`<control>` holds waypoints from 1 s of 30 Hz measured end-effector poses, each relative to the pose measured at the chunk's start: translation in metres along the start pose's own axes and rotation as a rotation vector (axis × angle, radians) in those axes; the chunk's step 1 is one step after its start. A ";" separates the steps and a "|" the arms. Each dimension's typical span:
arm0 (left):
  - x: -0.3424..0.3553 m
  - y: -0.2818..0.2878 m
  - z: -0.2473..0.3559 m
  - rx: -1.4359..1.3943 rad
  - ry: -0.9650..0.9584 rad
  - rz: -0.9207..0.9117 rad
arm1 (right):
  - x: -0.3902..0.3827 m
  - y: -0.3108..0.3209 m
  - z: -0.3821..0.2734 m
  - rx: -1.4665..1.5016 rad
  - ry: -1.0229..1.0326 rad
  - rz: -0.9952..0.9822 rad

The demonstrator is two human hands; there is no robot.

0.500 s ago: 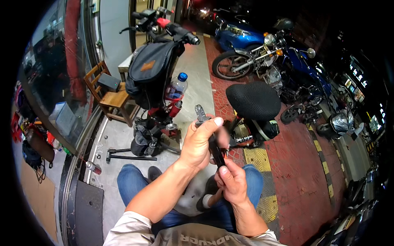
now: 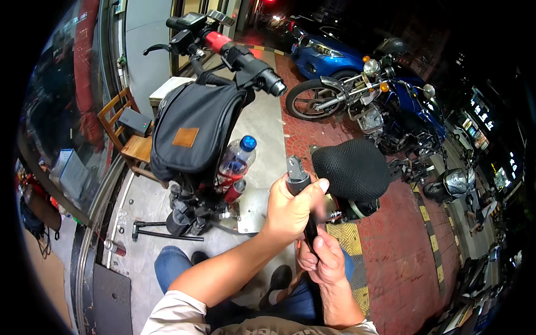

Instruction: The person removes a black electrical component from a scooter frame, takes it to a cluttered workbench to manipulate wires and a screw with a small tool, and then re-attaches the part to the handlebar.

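Observation:
In both my hands is a black bar (image 2: 311, 233) with a grey, pronged metal end pointing up and away from me. My left hand (image 2: 287, 207) wraps around its upper part, the thumb lying along the top just below the metal end. Lower down, my right hand (image 2: 326, 258) closes on the other end with bent fingers, hiding its tip. The bar is tilted, its bottom leaning right. Just beyond my hands stand a black mesh-covered saddle (image 2: 352, 169) and a handlebar (image 2: 240, 58) carrying a dark grey bag (image 2: 192, 131).
A blue-capped plastic bottle (image 2: 237, 163) stands beside the bag. Black L-shaped bars (image 2: 167, 228) and a small can (image 2: 115, 247) lie on the floor at left. A wooden chair (image 2: 138, 149) bears a grey box (image 2: 135, 121). Farther off are a motorcycle (image 2: 365, 111) and a blue car (image 2: 321, 53).
My view has shifted, so the handlebar and bag look larger and nearer. Both hands keep their grip on the bar, which now appears slightly farther right and lower.

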State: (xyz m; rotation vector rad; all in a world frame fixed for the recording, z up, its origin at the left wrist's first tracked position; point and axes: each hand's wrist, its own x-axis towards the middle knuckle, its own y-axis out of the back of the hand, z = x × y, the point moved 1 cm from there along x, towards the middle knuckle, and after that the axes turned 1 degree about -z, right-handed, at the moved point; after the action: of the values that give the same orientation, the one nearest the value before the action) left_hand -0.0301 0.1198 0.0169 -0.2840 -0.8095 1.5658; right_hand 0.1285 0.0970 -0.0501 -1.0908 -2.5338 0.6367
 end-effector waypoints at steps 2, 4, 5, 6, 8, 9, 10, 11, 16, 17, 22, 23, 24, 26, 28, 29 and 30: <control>0.010 -0.004 0.002 0.011 -0.018 0.022 | 0.007 0.001 -0.013 0.020 -0.040 -0.008; 0.019 -0.006 0.003 0.023 -0.055 0.023 | 0.013 0.002 -0.021 0.035 -0.059 -0.006; 0.025 -0.005 0.003 0.035 -0.084 0.018 | 0.017 0.000 -0.027 0.053 -0.070 -0.008; 0.031 -0.007 0.004 0.044 -0.113 0.008 | 0.021 -0.001 -0.034 0.066 -0.078 -0.008; 0.037 -0.013 0.013 0.035 -0.127 0.012 | 0.027 -0.005 -0.049 0.039 -0.096 -0.017; 0.039 -0.017 0.020 0.033 -0.131 0.010 | 0.029 -0.009 -0.056 0.030 -0.094 -0.032; 0.041 -0.020 0.024 0.031 -0.135 0.008 | 0.032 -0.013 -0.064 0.020 -0.093 -0.047; 0.044 -0.022 0.027 0.050 -0.153 0.019 | 0.035 -0.016 -0.070 0.011 -0.088 -0.057; 0.053 -0.012 0.026 0.127 -0.151 0.002 | 0.043 -0.020 -0.070 -0.013 -0.055 -0.022; 0.053 -0.012 0.026 0.123 -0.130 0.000 | 0.043 -0.018 -0.067 -0.022 -0.035 -0.009; 0.050 -0.010 0.024 -0.112 0.024 -0.023 | 0.042 -0.013 -0.052 -0.035 0.028 0.042; 0.048 -0.010 0.023 -0.146 0.052 -0.037 | 0.039 -0.011 -0.048 -0.037 0.041 0.061; 0.047 -0.008 0.025 -0.171 0.071 -0.042 | 0.039 -0.012 -0.044 -0.034 0.050 0.065; 0.044 -0.005 0.025 -0.106 0.109 0.021 | 0.037 -0.013 -0.038 -0.013 0.038 0.064; 0.044 -0.008 0.019 -0.115 0.134 0.050 | 0.033 -0.010 -0.038 -0.025 0.030 0.080; 0.044 -0.010 0.015 -0.155 0.149 0.051 | 0.031 -0.008 -0.038 -0.021 0.030 0.091; 0.043 -0.013 0.017 -0.185 0.157 0.057 | 0.030 -0.007 -0.035 -0.009 0.029 0.091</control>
State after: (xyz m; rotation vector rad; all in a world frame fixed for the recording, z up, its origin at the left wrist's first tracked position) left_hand -0.0381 0.1542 0.0489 -0.5618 -0.8298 1.5030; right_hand 0.1200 0.1244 -0.0131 -1.2153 -2.4766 0.6285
